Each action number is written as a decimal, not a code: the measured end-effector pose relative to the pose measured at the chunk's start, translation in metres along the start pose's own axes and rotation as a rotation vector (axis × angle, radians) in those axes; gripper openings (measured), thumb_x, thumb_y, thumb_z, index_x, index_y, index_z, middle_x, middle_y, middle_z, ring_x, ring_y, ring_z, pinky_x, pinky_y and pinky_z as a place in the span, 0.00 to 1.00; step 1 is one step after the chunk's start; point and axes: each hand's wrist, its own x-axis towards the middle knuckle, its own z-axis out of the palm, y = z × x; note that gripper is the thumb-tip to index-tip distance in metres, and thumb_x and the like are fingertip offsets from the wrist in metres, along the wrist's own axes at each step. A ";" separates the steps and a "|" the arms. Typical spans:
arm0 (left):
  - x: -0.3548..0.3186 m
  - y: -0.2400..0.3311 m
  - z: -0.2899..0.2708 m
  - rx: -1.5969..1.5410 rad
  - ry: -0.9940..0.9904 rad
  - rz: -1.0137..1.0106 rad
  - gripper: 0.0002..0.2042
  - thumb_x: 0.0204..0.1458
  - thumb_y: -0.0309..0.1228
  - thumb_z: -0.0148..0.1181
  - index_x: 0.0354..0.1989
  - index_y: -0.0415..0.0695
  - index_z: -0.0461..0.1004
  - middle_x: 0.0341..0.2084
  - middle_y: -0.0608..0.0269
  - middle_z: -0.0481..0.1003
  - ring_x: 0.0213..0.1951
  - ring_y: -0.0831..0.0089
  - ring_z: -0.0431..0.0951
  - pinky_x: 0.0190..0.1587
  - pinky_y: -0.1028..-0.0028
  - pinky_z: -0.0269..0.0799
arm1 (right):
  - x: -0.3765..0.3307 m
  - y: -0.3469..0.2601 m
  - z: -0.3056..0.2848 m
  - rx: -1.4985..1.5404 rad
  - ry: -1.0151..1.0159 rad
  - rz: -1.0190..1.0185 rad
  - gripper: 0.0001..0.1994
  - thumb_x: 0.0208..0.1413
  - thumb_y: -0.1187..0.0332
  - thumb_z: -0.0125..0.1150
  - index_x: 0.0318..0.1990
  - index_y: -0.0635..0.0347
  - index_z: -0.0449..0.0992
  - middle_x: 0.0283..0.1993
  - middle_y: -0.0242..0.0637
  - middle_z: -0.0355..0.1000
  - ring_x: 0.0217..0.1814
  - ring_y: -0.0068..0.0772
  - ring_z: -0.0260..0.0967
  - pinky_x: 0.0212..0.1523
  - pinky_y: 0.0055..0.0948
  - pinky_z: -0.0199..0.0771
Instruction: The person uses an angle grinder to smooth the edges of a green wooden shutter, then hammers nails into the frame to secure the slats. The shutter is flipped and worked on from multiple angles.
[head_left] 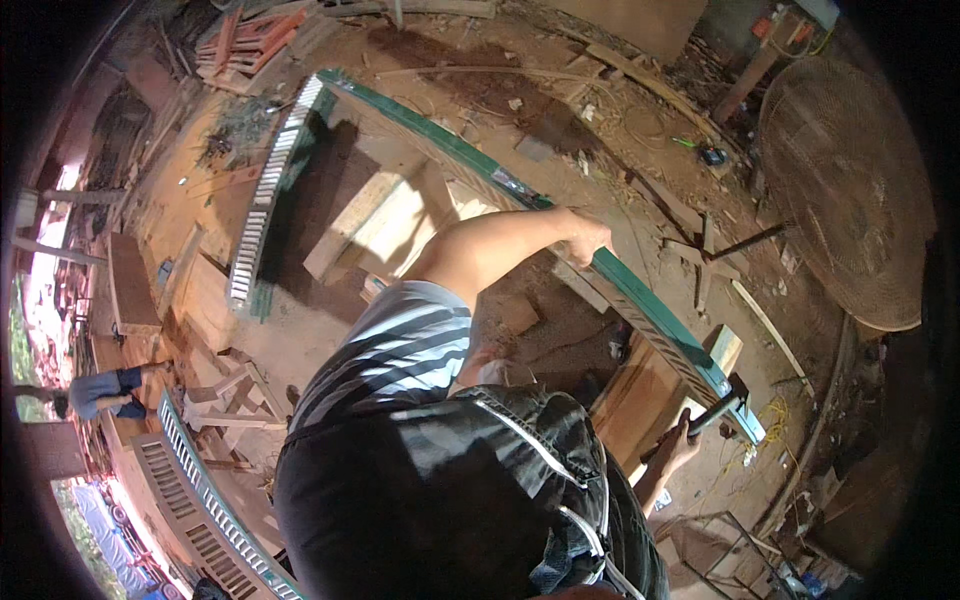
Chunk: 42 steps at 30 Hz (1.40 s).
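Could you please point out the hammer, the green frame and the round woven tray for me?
hammer (728, 402): head view, on its dark head.
green frame (650, 305): head view, on its long side rail.
round woven tray (850, 180): head view, on its woven middle.

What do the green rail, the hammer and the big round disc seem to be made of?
Rail: likely wood painted glossy green, bare pale slats showing along its side; the left hand grips it. Hammer in the right hand: dark head, probably metal, on a wooden-looking handle. Disc: seemingly woven cane or bamboo, brown and matt, with concentric weave rings.
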 end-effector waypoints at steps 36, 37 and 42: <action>-0.050 -0.049 0.047 -0.134 1.119 0.376 0.19 0.52 0.36 0.71 0.54 0.52 0.83 0.47 0.61 0.84 0.54 0.62 0.83 0.69 0.55 0.67 | 0.032 -0.076 0.161 -0.030 0.041 -0.154 0.15 0.64 0.64 0.71 0.50 0.60 0.75 0.35 0.28 0.74 0.28 0.17 0.68 0.26 0.22 0.69; -0.073 -0.063 0.048 -0.186 1.216 0.292 0.20 0.52 0.38 0.72 0.54 0.51 0.83 0.48 0.60 0.83 0.56 0.61 0.81 0.69 0.54 0.66 | 0.029 -0.082 0.162 -0.037 0.040 -0.153 0.14 0.64 0.64 0.71 0.50 0.60 0.75 0.35 0.28 0.74 0.27 0.17 0.68 0.26 0.22 0.69; -0.119 -0.147 0.048 -0.131 1.312 -0.273 0.31 0.49 0.46 0.75 0.61 0.50 0.77 0.60 0.60 0.76 0.68 0.48 0.68 0.71 0.45 0.59 | 0.027 -0.074 0.157 -0.066 0.038 -0.100 0.19 0.65 0.61 0.69 0.55 0.62 0.72 0.34 0.30 0.74 0.31 0.20 0.72 0.32 0.22 0.72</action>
